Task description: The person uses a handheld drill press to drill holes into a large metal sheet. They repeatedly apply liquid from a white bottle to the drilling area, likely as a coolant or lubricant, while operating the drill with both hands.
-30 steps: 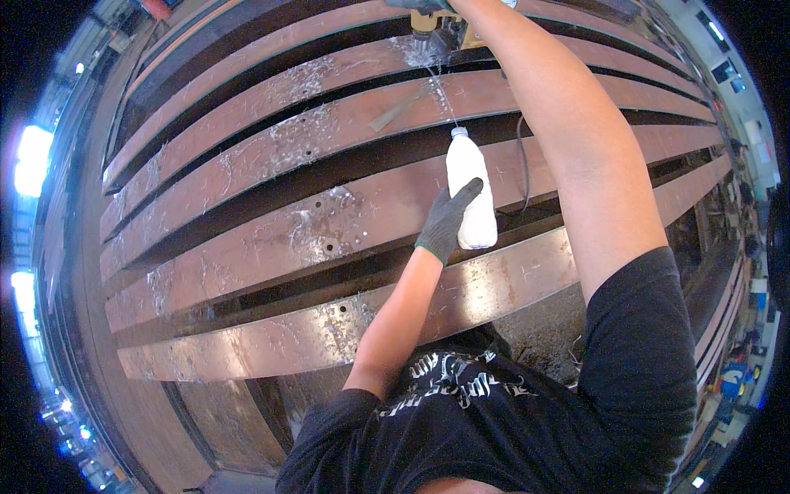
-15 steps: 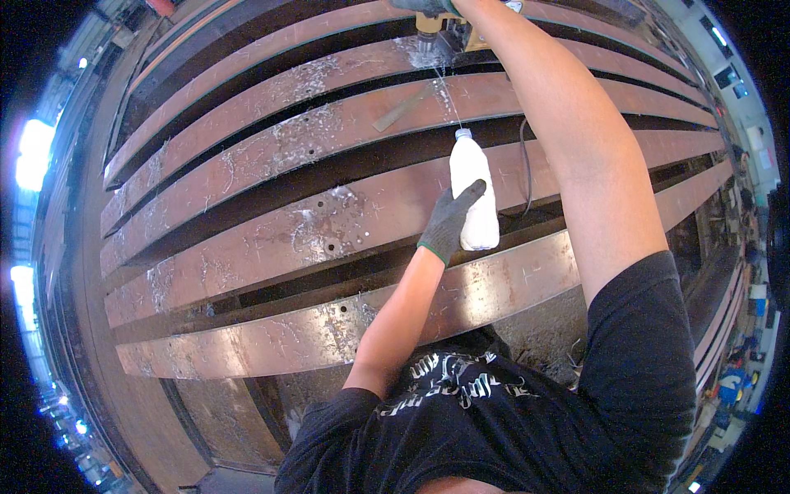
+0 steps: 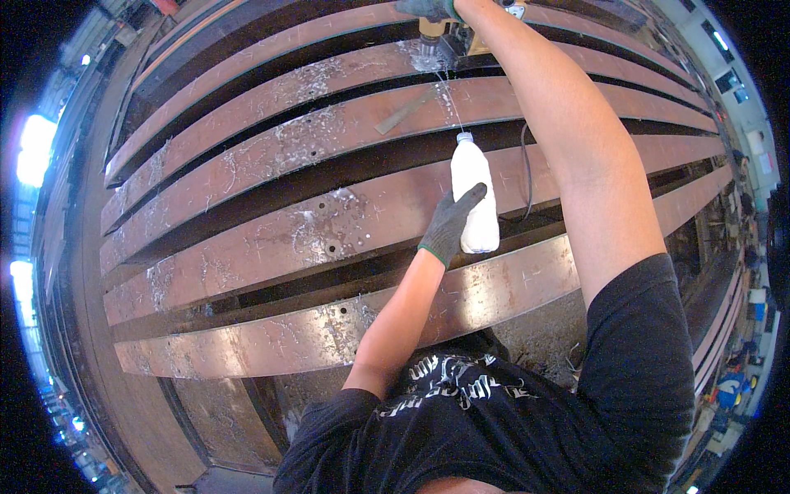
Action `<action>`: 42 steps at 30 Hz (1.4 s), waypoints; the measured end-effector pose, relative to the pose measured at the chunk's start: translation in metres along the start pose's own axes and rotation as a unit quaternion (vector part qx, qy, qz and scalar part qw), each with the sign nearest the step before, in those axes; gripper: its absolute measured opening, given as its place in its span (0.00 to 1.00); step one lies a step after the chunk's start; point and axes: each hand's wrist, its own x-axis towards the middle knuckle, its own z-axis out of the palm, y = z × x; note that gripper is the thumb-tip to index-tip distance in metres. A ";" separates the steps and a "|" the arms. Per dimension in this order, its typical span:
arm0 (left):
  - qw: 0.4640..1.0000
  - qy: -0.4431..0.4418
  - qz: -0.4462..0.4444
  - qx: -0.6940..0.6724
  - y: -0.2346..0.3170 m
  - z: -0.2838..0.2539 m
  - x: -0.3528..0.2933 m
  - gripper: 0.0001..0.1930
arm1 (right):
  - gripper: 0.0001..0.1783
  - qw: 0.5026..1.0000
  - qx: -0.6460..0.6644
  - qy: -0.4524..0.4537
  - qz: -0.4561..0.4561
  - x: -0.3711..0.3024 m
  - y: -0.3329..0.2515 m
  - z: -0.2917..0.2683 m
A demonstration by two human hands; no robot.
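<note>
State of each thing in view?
White bottle: squirting liquid toward yellow machine.
Yellow machine: wet below; running unclear.
Left hand: gloved, closed around bottle.
Right hand: gloved, partly cut off, grip unclear.
Bars: spaced apart, some holed.
Flat strip: lying on a bar.
Cable: curved.

Smooth plastic bottle (image 3: 471,170), glossy metal beam (image 3: 471,298)

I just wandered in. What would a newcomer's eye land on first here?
Probably the bright white bottle near the middle, held in the gloved left hand, with a thin stream of liquid running from its cap toward a yellowish machine at the top edge. Next, the long reddish-brown metal bars spread side by side across the view, flecked with pale debris.
</note>
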 end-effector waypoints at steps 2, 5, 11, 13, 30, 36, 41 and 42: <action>1.000 -0.005 0.007 -0.004 -0.002 -0.002 0.001 0.33 | 0.28 1.000 -0.008 -0.012 0.003 0.000 -0.003 -0.002; 1.000 -0.013 0.003 -0.011 -0.004 -0.004 0.003 0.33 | 0.28 1.000 -0.018 -0.004 -0.003 -0.001 -0.004 -0.002; 1.000 -0.021 0.007 -0.018 -0.007 -0.003 0.004 0.33 | 0.28 1.000 0.003 0.002 0.000 -0.006 -0.004 -0.006; 0.999 -0.021 0.019 -0.023 -0.005 0.000 0.002 0.32 | 0.28 1.000 0.011 0.001 -0.005 -0.004 -0.003 -0.005; 0.997 -0.026 0.068 0.001 0.005 0.004 -0.011 0.27 | 0.26 1.000 0.023 0.001 0.008 -0.009 -0.014 -0.005; 0.996 -0.032 0.078 -0.009 0.011 0.012 -0.016 0.27 | 0.27 1.000 0.003 0.020 -0.013 0.005 -0.006 0.013; 0.998 -0.033 0.059 0.016 0.003 0.007 -0.008 0.28 | 0.28 0.998 0.011 0.066 -0.009 0.019 0.007 0.040; 0.998 -0.031 0.054 0.018 0.001 0.005 -0.006 0.29 | 0.28 0.998 0.011 0.067 -0.005 0.020 0.007 0.041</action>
